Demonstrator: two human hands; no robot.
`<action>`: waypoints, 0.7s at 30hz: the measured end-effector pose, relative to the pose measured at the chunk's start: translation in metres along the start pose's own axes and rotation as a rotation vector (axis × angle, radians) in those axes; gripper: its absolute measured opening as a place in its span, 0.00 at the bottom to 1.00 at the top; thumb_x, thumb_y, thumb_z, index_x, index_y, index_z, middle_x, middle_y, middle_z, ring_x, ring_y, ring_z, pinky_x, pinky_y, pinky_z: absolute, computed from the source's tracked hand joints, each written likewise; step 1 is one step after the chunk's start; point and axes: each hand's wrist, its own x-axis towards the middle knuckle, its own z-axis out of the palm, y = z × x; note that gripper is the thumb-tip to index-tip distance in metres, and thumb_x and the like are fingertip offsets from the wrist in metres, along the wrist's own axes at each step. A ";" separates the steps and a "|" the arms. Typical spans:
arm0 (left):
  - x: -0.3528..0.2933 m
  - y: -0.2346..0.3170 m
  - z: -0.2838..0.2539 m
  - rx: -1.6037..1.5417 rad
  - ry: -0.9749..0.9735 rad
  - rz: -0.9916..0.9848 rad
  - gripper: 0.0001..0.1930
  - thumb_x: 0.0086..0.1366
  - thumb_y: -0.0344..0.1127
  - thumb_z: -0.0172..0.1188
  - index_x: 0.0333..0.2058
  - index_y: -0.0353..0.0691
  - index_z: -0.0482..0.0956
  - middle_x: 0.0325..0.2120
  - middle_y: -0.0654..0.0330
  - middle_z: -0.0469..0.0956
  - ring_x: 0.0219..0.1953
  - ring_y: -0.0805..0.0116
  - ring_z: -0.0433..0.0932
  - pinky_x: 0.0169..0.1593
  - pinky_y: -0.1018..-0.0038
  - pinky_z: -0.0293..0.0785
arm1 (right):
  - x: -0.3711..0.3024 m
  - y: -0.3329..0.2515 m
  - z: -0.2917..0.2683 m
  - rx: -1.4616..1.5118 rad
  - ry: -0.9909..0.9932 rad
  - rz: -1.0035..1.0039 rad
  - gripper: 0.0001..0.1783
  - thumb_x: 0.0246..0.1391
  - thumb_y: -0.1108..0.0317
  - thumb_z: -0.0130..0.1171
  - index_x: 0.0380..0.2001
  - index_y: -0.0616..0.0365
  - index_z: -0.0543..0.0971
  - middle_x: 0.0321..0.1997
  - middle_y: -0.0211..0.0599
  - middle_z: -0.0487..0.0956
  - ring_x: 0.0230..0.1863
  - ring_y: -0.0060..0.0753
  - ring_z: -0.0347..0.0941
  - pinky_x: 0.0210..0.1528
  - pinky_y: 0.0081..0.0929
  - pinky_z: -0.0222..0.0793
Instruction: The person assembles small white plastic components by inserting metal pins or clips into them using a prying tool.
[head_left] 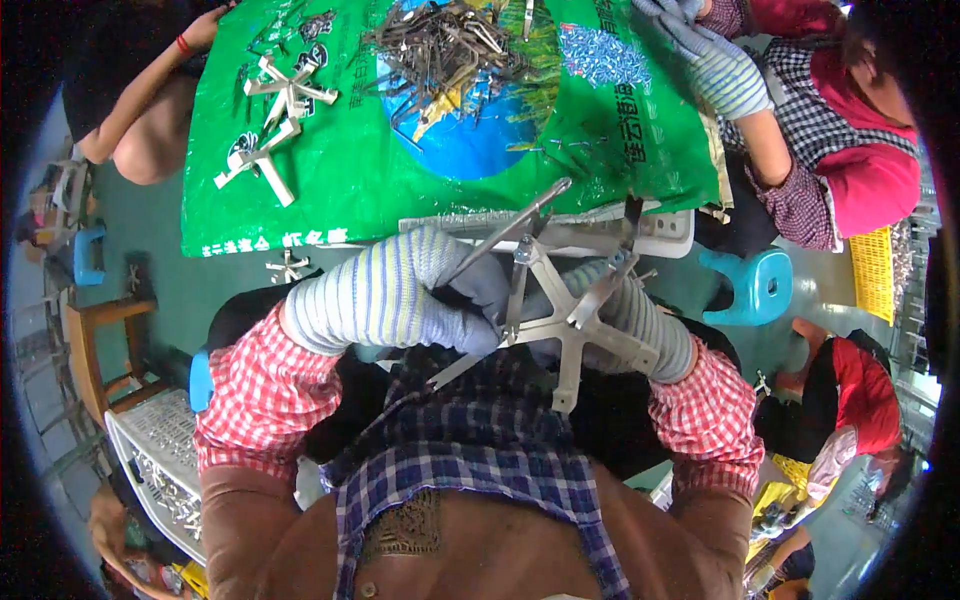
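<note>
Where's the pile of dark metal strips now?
In the head view, the pile of dark metal strips lies top centre on the green sheet, beyond your left hand, between pale star-shaped frames at left and small bluish pieces at right.

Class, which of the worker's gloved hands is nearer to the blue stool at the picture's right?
Right. The right hand is left of the blue stool, with a gap between; the left hand is farther left still.
</note>
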 end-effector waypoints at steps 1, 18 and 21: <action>-0.001 -0.001 0.003 0.003 0.026 0.053 0.15 0.45 0.42 0.72 0.24 0.37 0.79 0.21 0.61 0.77 0.26 0.68 0.75 0.32 0.74 0.70 | -0.001 -0.003 0.003 0.011 -0.003 0.009 0.20 0.45 0.71 0.62 0.44 0.59 0.74 0.42 0.38 0.76 0.45 0.35 0.72 0.47 0.33 0.69; -0.001 0.000 0.004 -1.027 0.342 -0.318 0.26 0.62 0.54 0.56 0.47 0.36 0.71 0.20 0.65 0.73 0.10 0.85 0.55 0.13 0.85 0.51 | 0.012 -0.020 -0.003 -1.184 0.426 0.091 0.22 0.50 0.58 0.60 0.50 0.43 0.75 0.46 0.25 0.78 0.47 0.31 0.74 0.51 0.33 0.68; -0.001 -0.003 0.027 -1.205 0.349 -0.427 0.23 0.63 0.52 0.56 0.45 0.37 0.72 0.22 0.63 0.73 0.10 0.85 0.56 0.14 0.86 0.53 | 0.009 -0.022 -0.013 -0.906 0.514 -0.089 0.22 0.52 0.58 0.58 0.52 0.44 0.74 0.50 0.27 0.78 0.47 0.30 0.74 0.51 0.31 0.69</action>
